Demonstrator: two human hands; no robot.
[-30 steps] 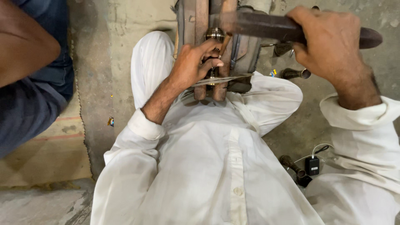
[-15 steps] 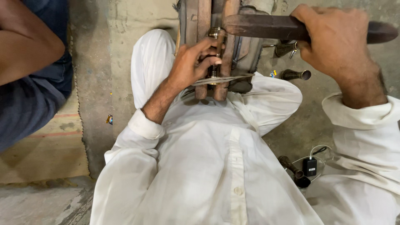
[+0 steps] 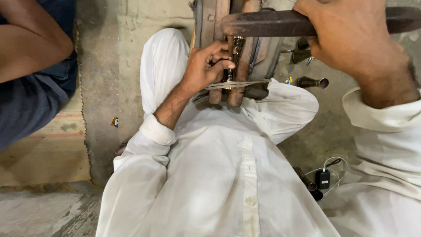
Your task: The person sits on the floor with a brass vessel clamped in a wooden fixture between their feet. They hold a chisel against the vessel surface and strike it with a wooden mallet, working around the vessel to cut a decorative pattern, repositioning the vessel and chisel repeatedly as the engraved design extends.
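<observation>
The left hand [image 3: 206, 66] pinches a small ribbed metal piece [image 3: 234, 57] that stands upright in the gap between two wooden bars [image 3: 243, 66] of a clamp, fingers narrow around it, thumb on the near side. The right hand [image 3: 351, 37] is wrapped tight round a dark heavy bar [image 3: 263, 23] lying crosswise over the clamp at 12 o'clock, its blunt end just above the metal piece.

To do this well, I judge the left fingers should stay low on the piece, clear of its top, and keep it plumb in the gap; the bar should come down square on the top, with short controlled strokes, not swings. A thin metal strip [image 3: 237, 83] crosses the bars at 6 o'clock of the piece; the knees should keep the clamp from rocking.

On the floor [image 3: 144, 17] at 3 o'clock lies a dark tube [image 3: 312, 82], open mouth to the right; what is inside cannot be seen. At 5 o'clock a small black box with white cable [image 3: 324, 177] rests by the knee. Another person's arm [image 3: 30, 48] sits at 9 o'clock.
</observation>
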